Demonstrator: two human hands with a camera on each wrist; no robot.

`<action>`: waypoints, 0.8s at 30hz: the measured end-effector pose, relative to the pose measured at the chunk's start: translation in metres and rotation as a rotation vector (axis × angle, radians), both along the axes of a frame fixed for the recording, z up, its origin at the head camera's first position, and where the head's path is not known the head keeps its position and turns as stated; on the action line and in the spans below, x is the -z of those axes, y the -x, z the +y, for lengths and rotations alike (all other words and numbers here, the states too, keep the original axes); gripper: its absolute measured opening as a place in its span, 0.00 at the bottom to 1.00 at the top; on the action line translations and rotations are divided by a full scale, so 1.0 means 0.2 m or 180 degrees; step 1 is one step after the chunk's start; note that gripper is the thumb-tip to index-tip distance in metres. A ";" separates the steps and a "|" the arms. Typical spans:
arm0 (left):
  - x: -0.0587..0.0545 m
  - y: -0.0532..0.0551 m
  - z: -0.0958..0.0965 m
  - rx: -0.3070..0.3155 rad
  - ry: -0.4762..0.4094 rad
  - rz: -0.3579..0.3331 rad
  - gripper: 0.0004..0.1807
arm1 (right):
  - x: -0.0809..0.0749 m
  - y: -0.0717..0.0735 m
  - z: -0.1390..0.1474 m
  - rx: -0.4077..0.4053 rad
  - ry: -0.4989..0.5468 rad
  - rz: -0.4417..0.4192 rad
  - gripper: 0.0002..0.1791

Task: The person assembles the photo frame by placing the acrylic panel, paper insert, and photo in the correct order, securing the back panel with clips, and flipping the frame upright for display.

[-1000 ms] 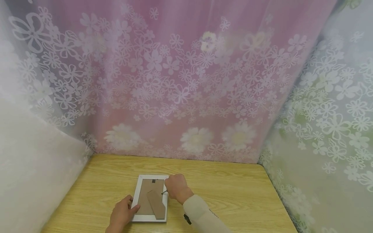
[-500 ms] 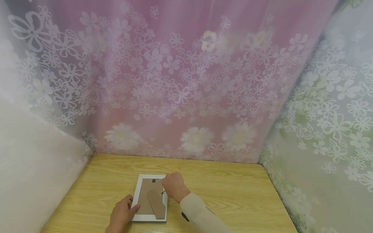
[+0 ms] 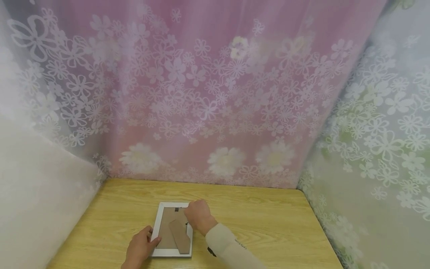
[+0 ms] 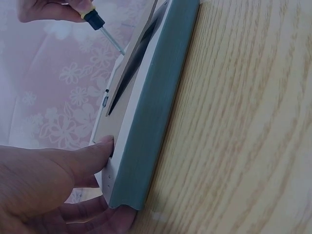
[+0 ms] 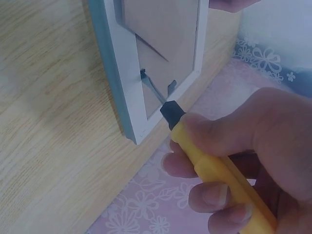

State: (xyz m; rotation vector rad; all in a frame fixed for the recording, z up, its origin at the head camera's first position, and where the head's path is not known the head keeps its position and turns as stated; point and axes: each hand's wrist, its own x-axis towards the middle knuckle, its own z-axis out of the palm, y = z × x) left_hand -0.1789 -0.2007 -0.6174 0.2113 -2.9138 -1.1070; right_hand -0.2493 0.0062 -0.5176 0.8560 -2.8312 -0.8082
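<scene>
The picture frame [image 3: 165,234] lies on the worktop [image 3: 262,224], brown backing and stand flap [image 3: 180,238] uppermost, long axis running about 12 to 6 o'clock in the head view.

Governing relation: the tip of the yellow-handled screwdriver [image 5: 224,179] meets a small dark tab [image 5: 143,74] on the frame's inner edge, between 2 and 3 o'clock of its centre. Whether the tip sits under the tab or against it cannot be told. In the right wrist view the shaft points to 11 o'clock.

The right hand [image 3: 199,216] is nearer the tab, which lies at 8 o'clock from it. Its fingers are closed around the screwdriver handle. The left hand [image 3: 139,244], at 8 o'clock of the frame's centre, pinches the frame: thumb on the back, other fingers at the outer edge, parted by the frame's thickness.

Difference from one second earlier: the right hand has shifted slightly toward 9 o'clock and now covers the frame's 1 o'clock corner. The left hand and frame show no clear displacement.
</scene>
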 end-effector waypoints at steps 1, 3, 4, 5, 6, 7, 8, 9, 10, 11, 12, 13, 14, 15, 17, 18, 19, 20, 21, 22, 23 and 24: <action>0.00 0.00 0.00 -0.0006 0.0005 0.0004 0.16 | 0.00 0.00 0.00 -0.0011 -0.0007 0.0006 0.14; 0.00 -0.01 0.00 -0.0009 0.0004 0.0017 0.16 | 0.01 0.00 0.00 -0.0011 -0.0018 0.0009 0.14; 0.00 -0.01 0.00 -0.0008 -0.0004 0.0023 0.15 | 0.01 0.00 0.00 -0.0012 -0.0026 0.0000 0.14; 0.00 -0.01 0.00 -0.0008 -0.0016 0.0029 0.16 | 0.01 0.00 0.01 -0.0010 -0.0022 -0.0015 0.14; -0.01 -0.01 0.00 -0.0009 -0.0029 0.0033 0.16 | 0.01 0.01 0.01 -0.0009 -0.0014 -0.0039 0.14; -0.01 -0.01 0.00 -0.0012 -0.0039 0.0033 0.16 | 0.01 0.01 0.02 -0.0008 0.0003 -0.0067 0.14; -0.01 -0.01 0.00 -0.0015 -0.0054 0.0029 0.16 | 0.01 0.02 0.03 0.0001 0.0035 -0.0094 0.14; -0.01 -0.01 0.00 -0.0019 -0.0067 0.0023 0.16 | 0.01 0.02 0.04 0.0005 0.0064 -0.0129 0.13; -0.01 -0.01 0.00 -0.0019 -0.0076 0.0013 0.16 | 0.01 0.03 0.05 0.0007 0.0099 -0.0173 0.12; -0.01 -0.01 0.01 -0.0017 -0.0079 0.0008 0.16 | 0.00 0.04 0.06 0.0016 0.0141 -0.0217 0.12; -0.01 -0.01 0.01 -0.0017 -0.0081 0.0004 0.16 | 0.00 0.04 0.06 0.0024 0.0174 -0.0254 0.11; -0.01 0.00 0.01 -0.0012 -0.0082 0.0001 0.16 | 0.00 0.04 0.07 0.0039 0.0201 -0.0290 0.11; -0.01 0.00 0.01 -0.0005 -0.0083 0.0002 0.16 | -0.01 0.05 0.08 0.0059 0.0221 -0.0316 0.10; 0.00 0.00 0.01 0.0000 -0.0081 0.0007 0.16 | -0.01 0.05 0.09 0.0071 0.0241 -0.0349 0.10; 0.00 0.00 0.01 -0.0001 -0.0077 0.0013 0.16 | -0.02 0.06 0.10 0.0083 0.0286 -0.0376 0.11; 0.00 0.00 0.01 -0.0009 -0.0075 0.0009 0.16 | -0.02 0.06 0.11 0.0086 0.0305 -0.0383 0.11; 0.00 0.00 0.00 -0.0012 -0.0074 0.0005 0.16 | -0.01 0.06 0.11 0.0087 0.0323 -0.0390 0.11; 0.00 0.00 0.00 -0.0017 -0.0071 0.0000 0.16 | -0.01 0.06 0.11 0.0081 0.0354 -0.0398 0.12; 0.00 0.00 0.00 -0.0022 -0.0069 -0.0007 0.16 | -0.01 0.07 0.11 0.0074 0.0381 -0.0410 0.13; 0.00 0.00 0.00 -0.0026 -0.0069 -0.0016 0.16 | -0.01 0.07 0.11 0.0067 0.0394 -0.0413 0.14; 0.00 0.00 0.00 -0.0031 -0.0075 -0.0024 0.16 | -0.01 0.07 0.11 0.0061 0.0400 -0.0414 0.14; -0.01 0.00 0.00 -0.0031 -0.0074 -0.0025 0.16 | -0.01 0.06 0.11 0.0059 0.0411 -0.0418 0.15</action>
